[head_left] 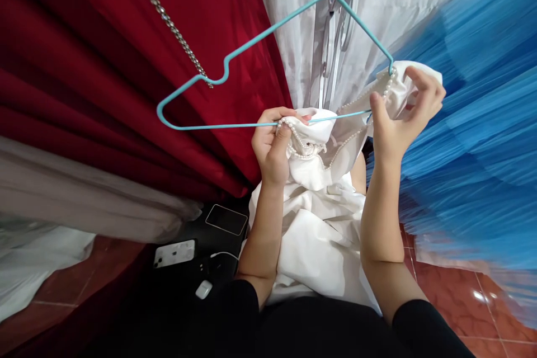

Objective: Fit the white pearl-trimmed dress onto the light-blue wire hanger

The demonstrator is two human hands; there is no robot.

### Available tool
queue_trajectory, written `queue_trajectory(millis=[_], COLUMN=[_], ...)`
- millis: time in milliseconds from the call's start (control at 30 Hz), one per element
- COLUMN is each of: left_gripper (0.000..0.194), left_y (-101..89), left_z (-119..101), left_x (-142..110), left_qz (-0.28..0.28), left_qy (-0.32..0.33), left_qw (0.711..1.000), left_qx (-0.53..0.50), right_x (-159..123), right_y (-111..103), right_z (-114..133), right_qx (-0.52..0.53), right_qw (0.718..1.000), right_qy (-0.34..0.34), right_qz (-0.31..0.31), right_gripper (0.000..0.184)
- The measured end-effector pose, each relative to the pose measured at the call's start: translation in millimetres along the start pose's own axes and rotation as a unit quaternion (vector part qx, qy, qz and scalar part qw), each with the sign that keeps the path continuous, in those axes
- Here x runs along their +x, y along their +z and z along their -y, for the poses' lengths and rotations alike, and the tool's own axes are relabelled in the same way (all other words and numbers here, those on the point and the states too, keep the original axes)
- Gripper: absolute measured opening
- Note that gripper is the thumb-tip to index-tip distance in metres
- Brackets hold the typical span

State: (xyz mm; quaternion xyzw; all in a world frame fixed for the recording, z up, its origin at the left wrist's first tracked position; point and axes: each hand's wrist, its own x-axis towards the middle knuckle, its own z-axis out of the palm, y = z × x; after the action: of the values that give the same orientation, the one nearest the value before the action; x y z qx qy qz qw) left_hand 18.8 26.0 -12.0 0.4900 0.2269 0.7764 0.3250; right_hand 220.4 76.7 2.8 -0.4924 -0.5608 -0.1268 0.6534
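Observation:
A white dress [321,240] with pearl-beaded trim lies bunched over my lap, its upper part lifted in front of me. A light blue hanger [218,126] hangs above it, its hook end running out of the top of view. My left hand [272,151] pinches the hanger's lower bar together with white cloth and a pearl strand. On the other side, my right hand [394,128] has its fingers curled over white cloth at the hanger's right end, its thumb near the lower bar. A pearl strand [390,86] meets the hanger's right tip.
Red fabric [218,22] with a rhinestone chain [168,19] hangs at left, blue tulle [474,140] at right. Metal bars [325,56] stand behind the hanger. On a black surface lie a white phone [174,254], a dark-screened phone [226,219] and an earbud case [203,290].

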Motion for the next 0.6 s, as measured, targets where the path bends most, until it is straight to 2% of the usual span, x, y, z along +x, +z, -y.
queue_trajectory(millis=[100,200,300,400,467,533,600], left_gripper=[0.016,0.016,0.016,0.016,0.019,0.022,0.022], left_y=[-0.2,-3.1,-6.8,-8.0,-6.6,-3.9,-0.6], left_z=[-5.1,-8.9,-9.6,-6.9,-3.4,0.9,5.0], left_x=[-0.3,1.9,6.0,8.0,7.3,5.6,3.7], left_qz=[-0.022,-0.023,-0.025,-0.025,-0.017,-0.014,-0.020], left_qy=[-0.002,-0.008,-0.019,-0.031,-0.044,-0.053,-0.058], left_qw=[1.000,1.000,0.999,0.998,0.998,0.997,0.996], left_qx=[0.003,-0.001,-0.025,-0.041,-0.048,-0.056,-0.066], right_x=[19.6,37.9,49.5,38.4,16.8,-8.8,-29.9], right_y=[3.8,5.9,-0.6,-17.8,-32.4,-46.3,-56.3], right_z=[-11.0,-21.2,-34.9,-41.7,-36.6,-23.7,-6.3], right_qx=[0.047,0.148,0.190,0.162,0.146,0.154,0.179], right_qw=[0.998,0.984,0.967,0.958,0.958,0.961,0.961], right_qy=[0.025,0.098,0.155,0.183,0.179,0.190,0.209], right_qz=[0.016,0.000,-0.070,-0.151,-0.170,-0.127,-0.023], right_gripper=[0.013,0.014,0.016,0.018,0.014,0.008,0.015])
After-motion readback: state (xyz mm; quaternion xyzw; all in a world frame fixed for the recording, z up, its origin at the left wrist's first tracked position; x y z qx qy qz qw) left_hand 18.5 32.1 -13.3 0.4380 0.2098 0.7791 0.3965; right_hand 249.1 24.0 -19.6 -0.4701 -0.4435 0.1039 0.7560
